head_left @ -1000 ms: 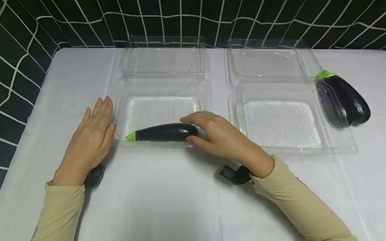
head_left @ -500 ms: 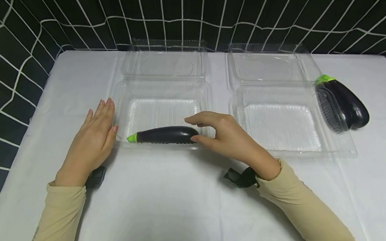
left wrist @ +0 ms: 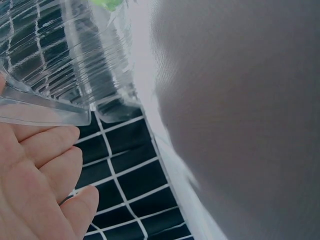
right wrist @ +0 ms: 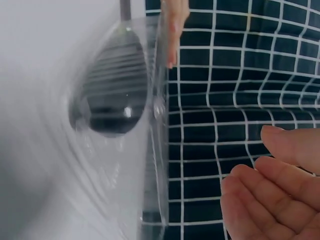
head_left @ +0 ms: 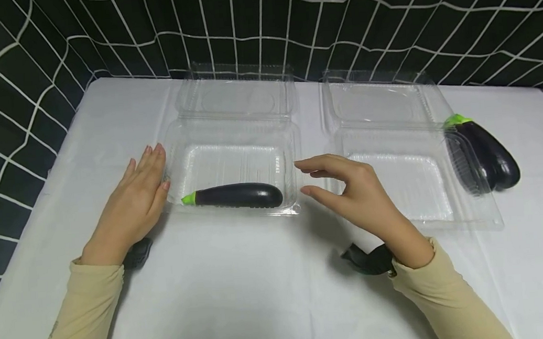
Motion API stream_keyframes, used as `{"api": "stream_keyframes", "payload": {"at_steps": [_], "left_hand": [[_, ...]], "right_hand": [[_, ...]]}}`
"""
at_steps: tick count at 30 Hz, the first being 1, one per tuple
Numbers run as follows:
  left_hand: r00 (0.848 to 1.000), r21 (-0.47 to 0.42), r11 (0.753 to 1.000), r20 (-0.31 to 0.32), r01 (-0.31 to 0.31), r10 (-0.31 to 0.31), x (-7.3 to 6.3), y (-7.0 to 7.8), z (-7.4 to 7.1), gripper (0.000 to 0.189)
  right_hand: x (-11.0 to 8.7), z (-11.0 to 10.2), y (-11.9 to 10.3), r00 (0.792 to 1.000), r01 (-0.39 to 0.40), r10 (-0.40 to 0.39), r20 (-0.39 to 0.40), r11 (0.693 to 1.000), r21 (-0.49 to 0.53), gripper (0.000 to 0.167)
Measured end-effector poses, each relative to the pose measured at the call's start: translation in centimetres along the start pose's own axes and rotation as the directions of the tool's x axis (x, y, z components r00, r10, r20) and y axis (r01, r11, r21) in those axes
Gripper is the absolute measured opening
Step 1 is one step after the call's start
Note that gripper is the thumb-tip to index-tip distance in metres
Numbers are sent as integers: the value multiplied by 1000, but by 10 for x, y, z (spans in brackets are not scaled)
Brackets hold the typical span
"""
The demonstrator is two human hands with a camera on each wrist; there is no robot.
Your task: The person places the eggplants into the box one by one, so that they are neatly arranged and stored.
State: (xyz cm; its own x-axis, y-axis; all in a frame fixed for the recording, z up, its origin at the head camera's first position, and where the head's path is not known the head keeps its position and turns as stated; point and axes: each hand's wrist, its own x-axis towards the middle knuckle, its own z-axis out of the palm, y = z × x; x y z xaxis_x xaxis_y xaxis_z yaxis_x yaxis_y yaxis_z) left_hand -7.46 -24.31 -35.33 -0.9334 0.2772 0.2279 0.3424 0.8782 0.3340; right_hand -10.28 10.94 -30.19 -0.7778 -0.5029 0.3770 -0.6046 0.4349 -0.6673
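Pointing its stem (head_left: pixel 189 199) left, the boxed eggplant (head_left: pixel 240 196) lies crosswise; left hand (head_left: pixel 134 204) flat, right hand (head_left: pixel 353 187) free.

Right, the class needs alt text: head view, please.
An eggplant lies in an open clear container on the left, with a left hand at its edge and an empty right hand nearby; another eggplant lies beside a second open container.

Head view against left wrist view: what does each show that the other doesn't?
Only the head view shows the right hand, the right clear container, the right eggplant and the left eggplant's dark body.

Only the left wrist view shows the left hand's palm side.

Both share the left hand, the left clear container, the left eggplant's green tip, the white cloth and the white-lined backdrop.
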Motion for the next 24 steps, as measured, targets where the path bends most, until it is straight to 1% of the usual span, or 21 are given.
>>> {"api": "stream_keyframes", "payload": {"at_steps": [4, 9, 15, 19, 22, 24], "left_hand": [[1000, 6, 1000, -7, -4, 4, 1, -1, 0, 53], [1000, 10, 1000, -17, -5, 5, 1, -1, -1, 53], [1000, 14, 1000, -28, -4, 5, 0, -1, -1, 53], [999, 12, 1000, -31, -7, 7, 0, -1, 1, 53], [999, 9, 1000, -30, -10, 10, 0, -1, 3, 53], [999, 10, 1000, -32, -11, 12, 0, 0, 5, 53]], "right_hand": [[-5, -9, 2, 999, -7, 7, -39, 1000, 1, 34], [-9, -20, 4, 996, -3, 5, -93, 1000, 26, 36], [-15, -33, 8, 989, -38, 45, -143, 998, 50, 37], [-19, -41, 14, 985, -48, 52, -164, 998, 28, 37], [-24, -49, 21, 980, -46, 45, -192, 999, 1, 39], [-27, -55, 25, 975, -59, 57, -215, 998, -4, 38]]}}
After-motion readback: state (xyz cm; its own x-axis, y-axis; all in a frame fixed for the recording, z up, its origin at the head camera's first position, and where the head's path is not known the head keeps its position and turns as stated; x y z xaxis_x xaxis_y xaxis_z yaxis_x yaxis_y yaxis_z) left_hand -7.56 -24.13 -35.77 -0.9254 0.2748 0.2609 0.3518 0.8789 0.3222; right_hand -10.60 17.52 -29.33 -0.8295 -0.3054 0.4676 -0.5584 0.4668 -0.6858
